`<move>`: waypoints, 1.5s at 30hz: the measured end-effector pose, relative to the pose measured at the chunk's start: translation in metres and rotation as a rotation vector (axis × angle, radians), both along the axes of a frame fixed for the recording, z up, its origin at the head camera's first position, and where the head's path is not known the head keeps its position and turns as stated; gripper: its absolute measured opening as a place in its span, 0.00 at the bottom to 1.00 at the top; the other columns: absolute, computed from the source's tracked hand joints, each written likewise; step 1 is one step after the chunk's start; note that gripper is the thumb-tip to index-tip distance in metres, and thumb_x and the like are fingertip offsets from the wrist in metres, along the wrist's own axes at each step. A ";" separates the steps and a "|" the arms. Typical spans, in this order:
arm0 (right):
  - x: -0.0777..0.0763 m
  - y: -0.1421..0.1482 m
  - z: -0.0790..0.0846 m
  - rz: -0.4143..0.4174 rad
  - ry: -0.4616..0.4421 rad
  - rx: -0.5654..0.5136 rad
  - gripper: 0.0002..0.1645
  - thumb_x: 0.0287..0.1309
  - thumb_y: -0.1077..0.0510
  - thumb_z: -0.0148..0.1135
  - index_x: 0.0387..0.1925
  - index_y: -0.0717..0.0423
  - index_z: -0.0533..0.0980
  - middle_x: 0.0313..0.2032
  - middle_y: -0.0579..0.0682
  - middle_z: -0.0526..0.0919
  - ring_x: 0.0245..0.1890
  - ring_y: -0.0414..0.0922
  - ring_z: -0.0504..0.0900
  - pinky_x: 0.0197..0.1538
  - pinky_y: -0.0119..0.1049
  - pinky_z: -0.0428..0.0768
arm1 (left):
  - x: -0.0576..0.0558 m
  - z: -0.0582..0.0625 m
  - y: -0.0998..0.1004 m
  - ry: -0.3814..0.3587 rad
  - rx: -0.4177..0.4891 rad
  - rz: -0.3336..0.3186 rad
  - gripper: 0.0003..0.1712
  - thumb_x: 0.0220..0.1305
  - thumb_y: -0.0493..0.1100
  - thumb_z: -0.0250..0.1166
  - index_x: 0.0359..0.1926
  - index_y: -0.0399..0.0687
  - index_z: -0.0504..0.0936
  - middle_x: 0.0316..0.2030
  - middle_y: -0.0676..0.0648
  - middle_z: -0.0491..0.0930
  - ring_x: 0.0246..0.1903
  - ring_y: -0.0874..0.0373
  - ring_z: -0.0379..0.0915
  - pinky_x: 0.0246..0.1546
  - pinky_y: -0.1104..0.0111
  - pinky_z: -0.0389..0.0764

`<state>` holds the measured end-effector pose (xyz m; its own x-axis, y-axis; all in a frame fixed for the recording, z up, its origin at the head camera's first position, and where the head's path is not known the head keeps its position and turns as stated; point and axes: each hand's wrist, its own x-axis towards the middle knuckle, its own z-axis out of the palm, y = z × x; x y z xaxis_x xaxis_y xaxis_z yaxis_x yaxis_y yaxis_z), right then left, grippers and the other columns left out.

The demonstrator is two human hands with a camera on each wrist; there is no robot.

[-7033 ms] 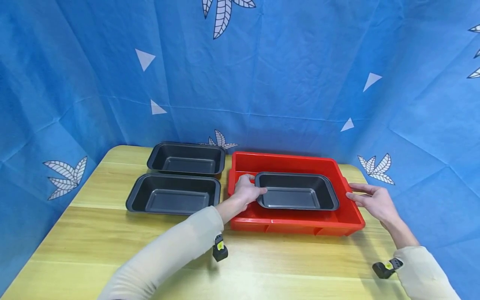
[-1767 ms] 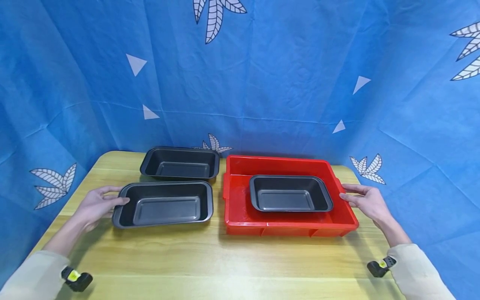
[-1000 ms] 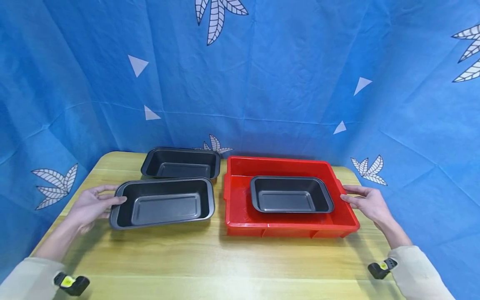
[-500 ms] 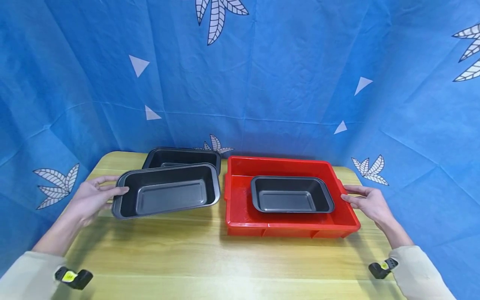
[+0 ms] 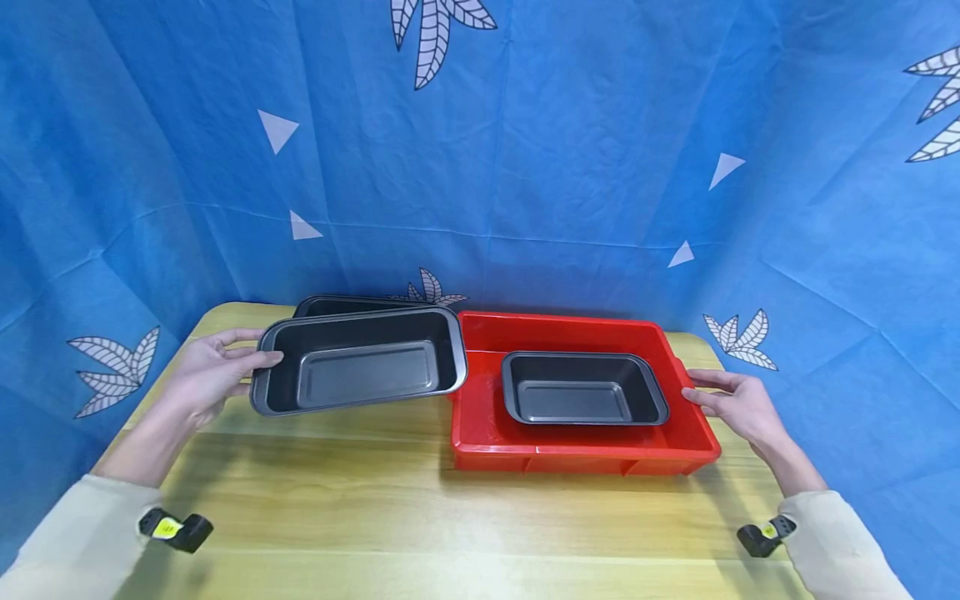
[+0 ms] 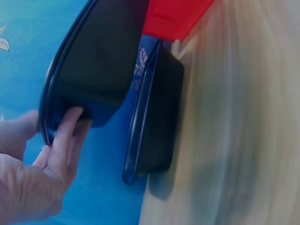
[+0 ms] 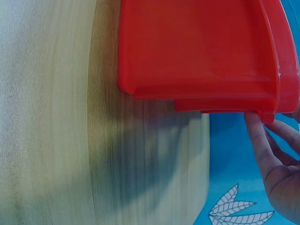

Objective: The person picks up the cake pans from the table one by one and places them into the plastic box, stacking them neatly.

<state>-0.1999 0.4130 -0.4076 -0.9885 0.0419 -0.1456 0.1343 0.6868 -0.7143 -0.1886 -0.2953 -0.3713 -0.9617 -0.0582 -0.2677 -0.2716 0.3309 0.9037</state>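
My left hand (image 5: 213,375) pinches the left end of a dark loaf pan (image 5: 367,371), thumb over the rim and fingers underneath. This pan hangs above the table, slightly tilted, its right end just over the left edge of a red plastic tray (image 5: 585,460). In the left wrist view the raised loaf pan (image 6: 98,56) shows its outer side and base. My right hand (image 5: 742,408) grips the tray's right rim, and in the right wrist view fingers (image 7: 258,136) reach under that rim. Inside the tray sits another dark loaf pan (image 5: 573,402).
A further dark loaf pan (image 5: 333,305) stands at the back left of the wooden table (image 5: 480,533), mostly hidden behind the raised one. Blue patterned cloth (image 5: 570,150) hangs behind and at both sides.
Earlier my left hand let go of the pan in the tray and gripped the front left pan. Since then that pan has risen and moved right and back. The right hand stays at the tray.
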 end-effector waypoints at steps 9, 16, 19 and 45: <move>0.001 -0.001 0.001 0.003 0.002 -0.021 0.39 0.72 0.48 0.66 0.73 0.67 0.69 0.59 0.64 0.86 0.36 0.31 0.89 0.44 0.23 0.87 | -0.011 -0.001 0.032 0.013 0.064 -0.009 0.42 0.69 0.48 0.71 0.77 0.40 0.64 0.32 0.70 0.85 0.27 0.68 0.88 0.10 0.75 0.66; -0.002 -0.001 0.000 0.006 0.010 -0.010 0.39 0.72 0.48 0.66 0.73 0.67 0.69 0.60 0.66 0.85 0.36 0.30 0.89 0.43 0.22 0.87 | -0.021 0.005 0.060 0.041 0.135 -0.018 0.42 0.69 0.44 0.71 0.77 0.37 0.63 0.32 0.68 0.84 0.27 0.72 0.84 0.19 0.79 0.77; -0.002 -0.001 0.000 0.005 0.005 -0.004 0.39 0.72 0.48 0.66 0.74 0.67 0.69 0.61 0.67 0.84 0.36 0.30 0.89 0.44 0.23 0.87 | -0.024 0.007 0.074 0.058 0.166 -0.019 0.39 0.69 0.41 0.71 0.75 0.36 0.65 0.32 0.68 0.83 0.24 0.72 0.79 0.24 0.78 0.82; 0.002 -0.002 0.004 0.026 -0.005 -0.037 0.41 0.73 0.49 0.65 0.75 0.70 0.65 0.63 0.73 0.80 0.37 0.26 0.88 0.44 0.26 0.89 | -0.042 -0.002 0.159 0.062 0.302 -0.027 0.31 0.67 0.33 0.69 0.69 0.35 0.73 0.34 0.55 0.88 0.27 0.66 0.84 0.28 0.72 0.89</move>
<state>-0.1981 0.4115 -0.4036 -0.9884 0.0105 -0.1518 0.1205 0.6631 -0.7387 -0.2303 -0.1366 -0.3729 -0.9770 0.0413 -0.2093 -0.2071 0.0509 0.9770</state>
